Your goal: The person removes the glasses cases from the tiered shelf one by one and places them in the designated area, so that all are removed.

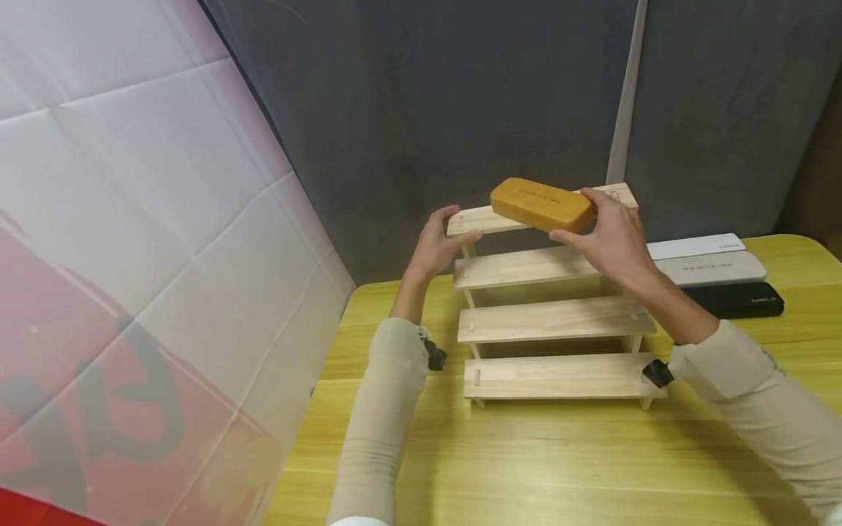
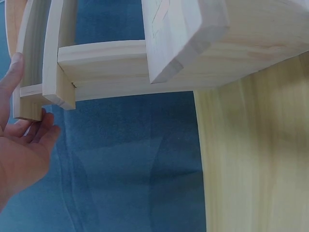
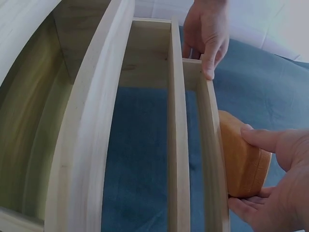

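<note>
A wooden four-tier stepped rack (image 1: 555, 321) stands on the table. My left hand (image 1: 437, 245) grips the left end of its top shelf (image 1: 463, 221). The left wrist view shows the thumb on one side of that shelf end and the fingers on the other. With my right hand (image 1: 618, 237) I hold an orange glasses case (image 1: 539, 204) by its right end, thumb and fingers on opposite sides. The case overlaps the top shelf in the head view. In the right wrist view its side (image 3: 241, 154) is right at the shelf's edge.
A white case (image 1: 697, 246), a grey case (image 1: 717, 269) and a black case (image 1: 737, 299) lie in a row on the yellow wood-grain table (image 1: 539, 460), right of the rack. Dark cloth (image 1: 421, 109) hangs behind; a printed white panel (image 1: 164, 183) stands at the left.
</note>
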A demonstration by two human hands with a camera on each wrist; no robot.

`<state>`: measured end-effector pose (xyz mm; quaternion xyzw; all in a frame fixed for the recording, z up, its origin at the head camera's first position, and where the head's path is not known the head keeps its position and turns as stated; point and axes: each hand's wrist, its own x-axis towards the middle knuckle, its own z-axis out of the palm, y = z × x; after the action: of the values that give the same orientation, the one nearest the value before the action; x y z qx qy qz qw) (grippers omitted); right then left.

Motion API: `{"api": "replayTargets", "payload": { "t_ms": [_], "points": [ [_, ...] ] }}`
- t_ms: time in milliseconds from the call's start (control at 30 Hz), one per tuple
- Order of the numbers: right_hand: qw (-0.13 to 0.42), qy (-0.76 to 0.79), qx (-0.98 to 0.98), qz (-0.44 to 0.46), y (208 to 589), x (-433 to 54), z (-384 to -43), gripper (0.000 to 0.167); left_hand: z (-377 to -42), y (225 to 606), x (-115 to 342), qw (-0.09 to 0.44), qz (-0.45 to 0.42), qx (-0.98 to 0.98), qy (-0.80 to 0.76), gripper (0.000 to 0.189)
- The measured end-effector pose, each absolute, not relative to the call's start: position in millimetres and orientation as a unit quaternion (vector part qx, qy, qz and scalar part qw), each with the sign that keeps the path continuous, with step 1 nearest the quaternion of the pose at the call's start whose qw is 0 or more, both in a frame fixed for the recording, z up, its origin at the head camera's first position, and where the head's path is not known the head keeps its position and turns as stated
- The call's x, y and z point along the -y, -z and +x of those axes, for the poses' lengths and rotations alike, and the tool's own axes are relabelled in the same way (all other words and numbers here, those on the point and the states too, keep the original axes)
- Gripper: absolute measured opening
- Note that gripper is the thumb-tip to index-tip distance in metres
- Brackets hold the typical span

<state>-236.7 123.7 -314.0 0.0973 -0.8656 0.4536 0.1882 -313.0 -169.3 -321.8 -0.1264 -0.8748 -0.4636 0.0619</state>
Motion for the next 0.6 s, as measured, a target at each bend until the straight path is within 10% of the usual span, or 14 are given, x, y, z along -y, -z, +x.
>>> {"api": "replayTargets", "payload": {
  "t_ms": [600],
  "points": [
    [0.178,-0.560,0.806,0.079,325.0,-138.0,-214.5,0.084,-313.3,320.7,168.2,0.061,-0.125,0.873,0.467,0.081]
  ]
}}
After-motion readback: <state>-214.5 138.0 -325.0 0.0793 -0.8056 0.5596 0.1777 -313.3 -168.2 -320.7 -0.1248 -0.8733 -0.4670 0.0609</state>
